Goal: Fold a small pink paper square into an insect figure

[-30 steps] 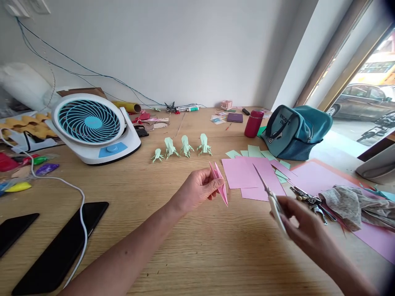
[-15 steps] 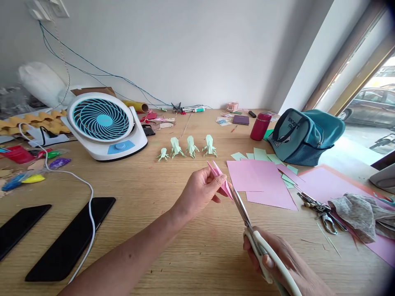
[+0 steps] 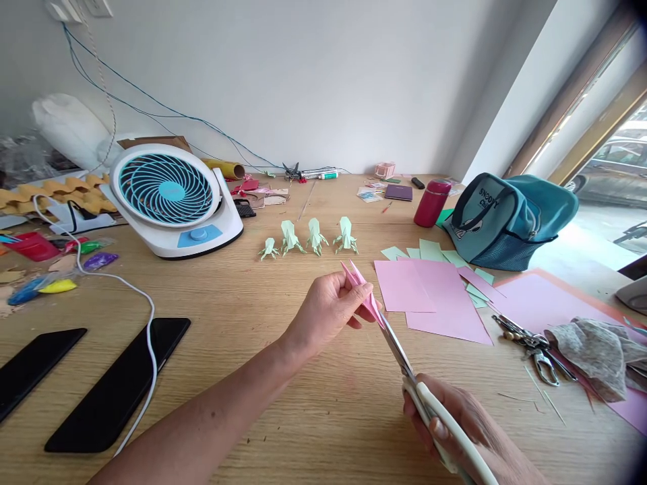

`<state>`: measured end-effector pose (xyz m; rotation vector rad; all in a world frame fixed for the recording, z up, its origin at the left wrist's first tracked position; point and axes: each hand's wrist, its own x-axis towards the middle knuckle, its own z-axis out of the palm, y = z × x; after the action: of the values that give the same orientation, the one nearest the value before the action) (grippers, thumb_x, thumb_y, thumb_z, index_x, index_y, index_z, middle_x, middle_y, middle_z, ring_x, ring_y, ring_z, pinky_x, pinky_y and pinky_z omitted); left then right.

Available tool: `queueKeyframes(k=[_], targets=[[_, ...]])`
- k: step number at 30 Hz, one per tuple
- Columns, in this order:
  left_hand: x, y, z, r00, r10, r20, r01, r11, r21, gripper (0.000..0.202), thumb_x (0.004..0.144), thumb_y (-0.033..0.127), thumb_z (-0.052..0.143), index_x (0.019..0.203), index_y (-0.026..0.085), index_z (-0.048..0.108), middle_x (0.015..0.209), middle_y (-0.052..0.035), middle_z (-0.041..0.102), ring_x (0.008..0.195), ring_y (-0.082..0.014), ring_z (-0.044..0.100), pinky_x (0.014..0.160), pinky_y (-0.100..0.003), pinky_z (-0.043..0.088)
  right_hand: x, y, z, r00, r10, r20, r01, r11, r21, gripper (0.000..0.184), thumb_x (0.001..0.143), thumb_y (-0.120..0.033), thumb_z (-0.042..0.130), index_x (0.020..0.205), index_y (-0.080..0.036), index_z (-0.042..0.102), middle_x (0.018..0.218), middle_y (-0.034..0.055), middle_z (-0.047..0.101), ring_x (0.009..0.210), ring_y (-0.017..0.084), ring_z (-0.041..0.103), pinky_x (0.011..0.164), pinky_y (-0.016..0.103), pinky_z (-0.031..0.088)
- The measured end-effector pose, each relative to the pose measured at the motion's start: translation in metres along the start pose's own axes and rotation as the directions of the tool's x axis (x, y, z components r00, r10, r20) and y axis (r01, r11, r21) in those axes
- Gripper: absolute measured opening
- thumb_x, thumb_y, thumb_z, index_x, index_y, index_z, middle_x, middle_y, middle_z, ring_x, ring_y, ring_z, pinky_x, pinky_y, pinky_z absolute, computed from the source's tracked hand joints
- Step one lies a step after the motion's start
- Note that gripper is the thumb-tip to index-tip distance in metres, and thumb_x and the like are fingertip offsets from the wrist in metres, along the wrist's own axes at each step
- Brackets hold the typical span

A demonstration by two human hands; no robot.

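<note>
My left hand (image 3: 336, 301) pinches a folded piece of pink paper (image 3: 368, 302) with narrow pointed ends, held above the table. White-handled scissors (image 3: 397, 350) are gripped in my right hand (image 3: 455, 421), their blades angled up and left. The blade tips meet the lower right point of the pink paper; whether they are cutting into it I cannot tell. Beyond my hands, several pale green folded-paper figures (image 3: 315, 237) with thin legs stand in a row. Flat pink paper sheets (image 3: 414, 289) lie right of the folded piece, with pale green paper pieces (image 3: 430, 250) behind.
A white and blue fan (image 3: 174, 195) stands at the back left. Black tablet-like slabs (image 3: 118, 384) and a white cable (image 3: 151, 337) lie at left. A red flask (image 3: 433, 203), a teal bag (image 3: 505, 222), keys (image 3: 538, 350) and a grey cloth (image 3: 589, 350) are at right.
The scissor blades look closer together now, their tips still at the pink paper's lower point. Both hands keep nearly the same place; the whole view has shifted slightly.
</note>
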<state>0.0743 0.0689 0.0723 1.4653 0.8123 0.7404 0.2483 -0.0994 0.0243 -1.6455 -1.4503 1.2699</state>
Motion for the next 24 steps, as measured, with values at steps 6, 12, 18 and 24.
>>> queueKeyframes(k=[6,12,18,24], targets=[[-0.0003,-0.0002,0.0001,1.0,-0.007,0.002,0.007,1.0,-0.003,0.026,0.09,0.037,0.059,0.079,0.014,0.061,0.083,-0.0085,0.076,0.067,-0.0132,0.071,0.052,-0.017,0.05,0.0016,-0.0034,-0.0002,1.0,-0.019,-0.006,0.019,1.0,-0.014,0.06,0.087,-0.076,0.044,0.092,-0.021,0.067,0.078,0.0025,0.057,0.069,0.018,0.05,0.066,0.03,0.046],[0.0,-0.0017,-0.0007,1.0,0.002,0.006,-0.002,1.0,-0.012,0.026,0.09,0.037,0.06,0.078,0.013,0.061,0.082,-0.0091,0.076,0.067,-0.0135,0.071,0.053,-0.018,0.051,0.0028,0.0,0.0013,1.0,-0.006,-0.008,0.006,1.0,0.02,0.058,0.087,-0.074,0.047,0.09,-0.02,0.066,0.079,0.0035,0.058,0.068,0.017,0.049,0.063,0.028,0.047],[0.0004,-0.0015,-0.0002,1.0,0.002,0.012,-0.002,1.0,-0.021,0.025,0.09,0.036,0.06,0.078,0.014,0.061,0.083,-0.0091,0.076,0.067,-0.0133,0.071,0.052,-0.017,0.051,0.0025,-0.0021,0.0016,1.0,-0.019,-0.02,0.02,0.999,0.043,0.056,0.086,-0.073,0.048,0.086,-0.02,0.066,0.075,0.0021,0.056,0.065,0.016,0.047,0.06,0.027,0.045],[0.0008,-0.0017,0.0,1.0,-0.004,0.01,0.004,1.0,-0.023,0.026,0.088,0.037,0.06,0.078,0.014,0.061,0.083,-0.0098,0.077,0.066,-0.014,0.071,0.052,-0.019,0.05,0.0025,-0.0019,-0.0002,0.999,-0.03,-0.011,0.03,1.0,0.009,0.054,0.088,-0.071,0.048,0.087,-0.02,0.066,0.077,0.0026,0.058,0.066,0.016,0.048,0.061,0.027,0.046]])
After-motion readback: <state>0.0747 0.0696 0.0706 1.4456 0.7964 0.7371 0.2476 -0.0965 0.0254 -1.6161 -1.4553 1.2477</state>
